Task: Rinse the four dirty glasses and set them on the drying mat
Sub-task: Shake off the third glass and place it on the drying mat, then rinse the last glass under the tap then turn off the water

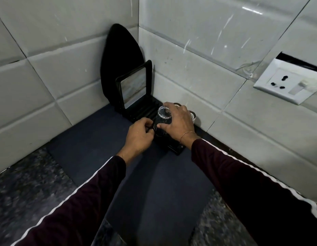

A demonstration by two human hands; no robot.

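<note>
A speckled dark stone counter [26,197] runs along the left, meeting pale wall tiles [47,71]. Over it lies a dark blue mat [104,139], reaching into the corner. There a black oval board [118,64] leans upright against the tiles, and just in front of it stands a small black-framed mirror [134,86], tilted back.

At the mirror's foot a black ribbed tray [145,110] lies on the mat, running along the right-hand wall. The left hand [139,134], in a dark maroon sleeve with a white stripe, has its fingers curled in, pinching the near edge of the tray.

Just to its right, the right hand [177,121] grips a clear glass [164,115] that stands upside down on the tray, thumb on the near side and fingers spread round the far side, its thick base facing up. A thin bracelet [188,135] circles that wrist.

Behind the right hand, close to the wall, two more glasses show in part: one [177,104] peeping above the knuckles, the other [193,115] just right of the fingers. Whether they are upright or turned over I cannot tell.

Far right, a white wall socket with a switch [287,82] is set into the tiles.
</note>
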